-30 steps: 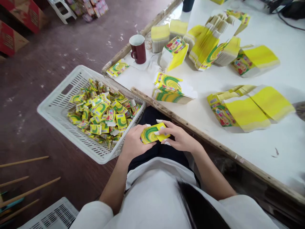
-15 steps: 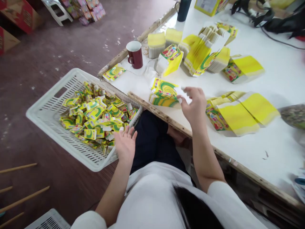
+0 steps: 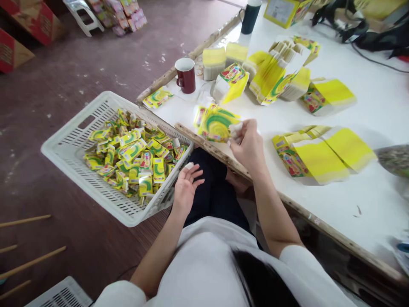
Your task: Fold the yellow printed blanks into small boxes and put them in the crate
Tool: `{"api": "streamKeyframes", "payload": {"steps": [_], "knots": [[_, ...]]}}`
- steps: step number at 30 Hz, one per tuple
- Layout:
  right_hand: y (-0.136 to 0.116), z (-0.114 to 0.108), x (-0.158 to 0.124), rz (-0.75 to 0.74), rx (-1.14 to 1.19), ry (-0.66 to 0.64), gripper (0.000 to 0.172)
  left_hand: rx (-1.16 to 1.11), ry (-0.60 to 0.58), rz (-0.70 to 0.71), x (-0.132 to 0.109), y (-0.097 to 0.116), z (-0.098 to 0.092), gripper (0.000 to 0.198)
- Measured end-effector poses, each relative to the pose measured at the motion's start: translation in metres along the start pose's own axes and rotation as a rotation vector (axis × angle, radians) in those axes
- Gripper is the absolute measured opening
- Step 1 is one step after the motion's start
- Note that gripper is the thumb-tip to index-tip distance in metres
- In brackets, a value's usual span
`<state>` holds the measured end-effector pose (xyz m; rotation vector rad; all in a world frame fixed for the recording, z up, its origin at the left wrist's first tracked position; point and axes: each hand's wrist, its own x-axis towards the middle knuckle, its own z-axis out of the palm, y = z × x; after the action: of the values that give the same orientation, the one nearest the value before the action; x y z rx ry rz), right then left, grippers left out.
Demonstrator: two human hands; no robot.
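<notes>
My right hand [image 3: 247, 145] pinches a flat yellow-green carton blank [image 3: 217, 124] and lifts it off a small stack at the table's near edge. My left hand [image 3: 187, 187] hovers empty over my lap with fingers spread, just right of the white plastic basket [image 3: 73, 160]. The basket holds several folded little yellow-green boxes [image 3: 134, 153].
The white table [image 3: 367, 192] carries more stacks of yellow blanks [image 3: 322, 155], fanned piles [image 3: 275, 72] farther back, a dark red mug [image 3: 185, 75] and a dark bottle [image 3: 250, 17]. Wooden sticks [image 3: 28, 264] lie on the floor at left. Another white crate [image 3: 60, 294] sits at bottom left.
The folded box left my hands and went into the basket. My right hand reached to the table stack and now lifts a flat blank; my left hand drew back from the basket.
</notes>
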<state>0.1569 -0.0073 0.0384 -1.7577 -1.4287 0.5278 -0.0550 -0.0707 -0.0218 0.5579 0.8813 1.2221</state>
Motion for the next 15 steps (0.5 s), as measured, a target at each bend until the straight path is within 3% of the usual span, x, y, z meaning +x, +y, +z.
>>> {"api": "streamKeyframes", "payload": {"steps": [4, 5, 8, 10, 15], "knots": [[-0.012, 0.033, -0.07, -0.056, 0.385, -0.499, 0.03, -0.086, 0.028, 0.254, 0.005, 0.006, 0.016, 0.068], [-0.013, 0.042, -0.086, -0.044, 0.497, -0.553, 0.031, -0.088, 0.042, 0.279, 0.007, 0.008, 0.02, 0.066], [-0.014, 0.066, -0.118, 0.017, 0.753, -0.523, 0.043, -0.104, 0.107, 0.335, 0.013, 0.011, 0.026, 0.071], [-0.012, 0.074, -0.125, 0.065, 0.785, -0.467, 0.05, -0.097, 0.163, 0.318, 0.014, 0.008, 0.025, 0.071], [0.0, 0.059, -0.11, 0.095, 0.698, -0.369, 0.028, 0.112, 0.178, 0.216, 0.008, -0.009, 0.009, 0.063]]}}
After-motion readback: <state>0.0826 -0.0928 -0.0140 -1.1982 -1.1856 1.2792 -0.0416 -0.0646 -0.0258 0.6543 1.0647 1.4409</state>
